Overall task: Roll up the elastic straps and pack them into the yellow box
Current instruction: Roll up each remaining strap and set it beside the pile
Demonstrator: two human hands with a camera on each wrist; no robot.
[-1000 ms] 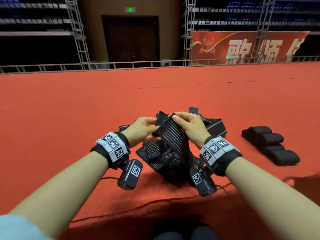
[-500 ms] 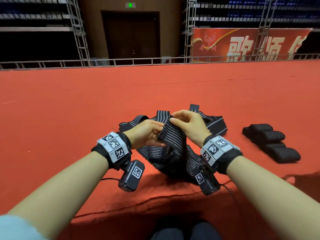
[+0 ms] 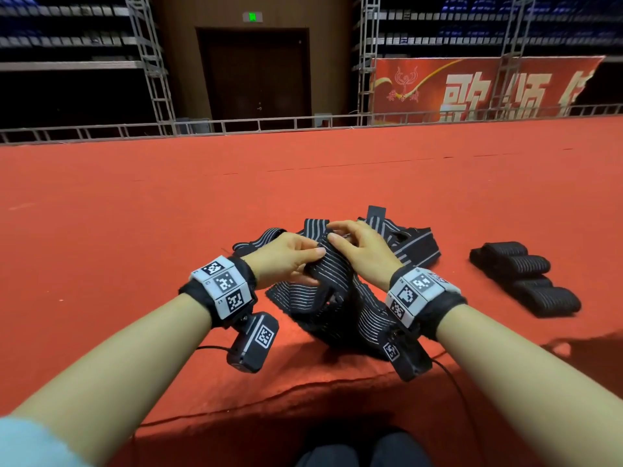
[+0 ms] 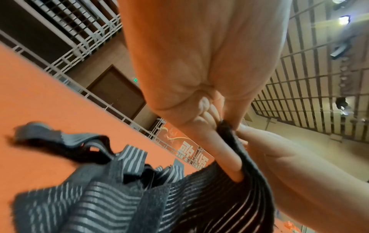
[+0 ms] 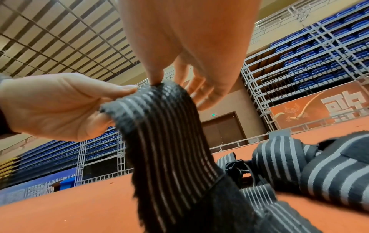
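A black elastic strap with thin grey stripes (image 3: 332, 274) (image 5: 169, 129) (image 4: 223, 198) is lifted at its end from a loose heap of striped straps (image 3: 397, 241) on the red carpet. My left hand (image 3: 286, 257) (image 5: 60, 104) pinches the strap's left edge between thumb and fingers. My right hand (image 3: 357, 247) (image 5: 179, 47) pinches the top edge from the right, its other fingers spread. The rest of the strap hangs down into the heap (image 5: 299, 165). No yellow box is in view.
Several rolled straps (image 3: 526, 278) lie in a row on the carpet to the right. The carpeted platform's front edge (image 3: 303, 389) runs just under my wrists. A metal rail (image 3: 269, 124) bounds the far side.
Both hands have lowered slightly and drawn closer together on the strap's end, which now bends over between the fingers. The heap has shifted a little.
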